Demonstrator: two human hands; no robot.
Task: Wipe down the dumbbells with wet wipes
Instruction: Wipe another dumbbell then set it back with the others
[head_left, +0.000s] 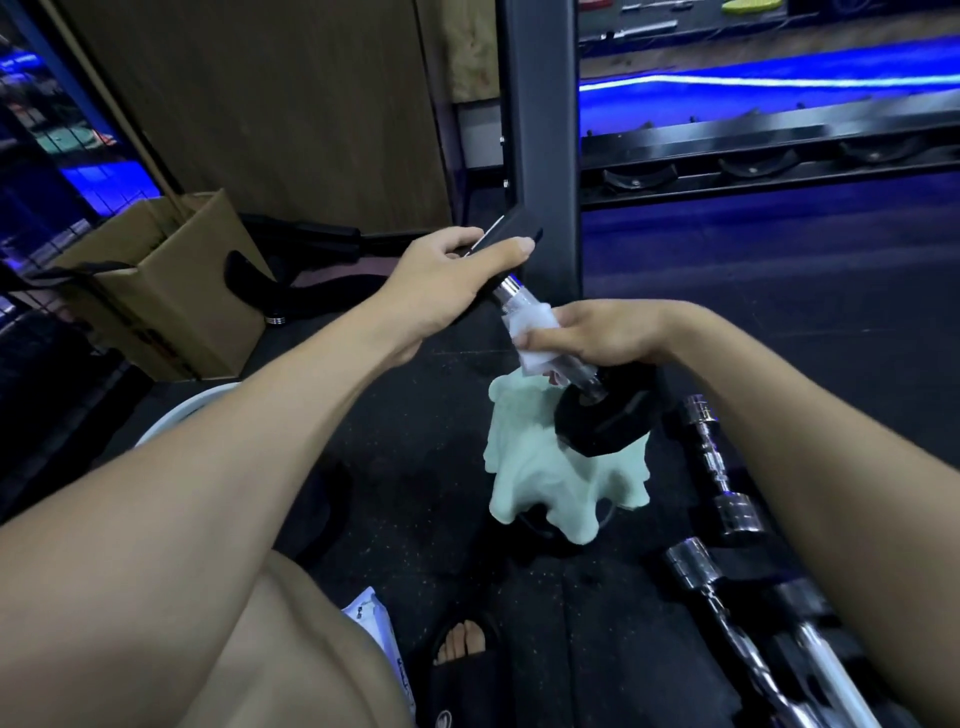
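My left hand (447, 280) is wrapped around the upper black head of the dumbbell (550, 332), which I'm holding tilted in the air above the floor (415, 441), its lower black head (602, 415) pointing down toward me. My right hand (608, 332) is curled round the chrome handle with the white wet wipe (535, 338) pinched between my fingers and the metal. Just under the lower head a pale green cloth (550, 478) lies crumpled on the floor. Two chrome dumbbells (722, 467) lie on the floor near its right edge, and a white pack (374, 618), probably the wipes, sits by my knee, with my sandalled foot (462, 649) beside it.

I judge I'm mid-wipe on the handle, with the black heads perhaps yet to do. The risk is the grip: a wet handle is slippery, and my left hand only caps the head, it doesn't circle a bar. If it slips, the weight swings down onto the cloth, or worse rolls toward my foot. The thin wipe could also bunch or tear on the knurling and leave patches untouched, so I'd keep it spread flat as I twist
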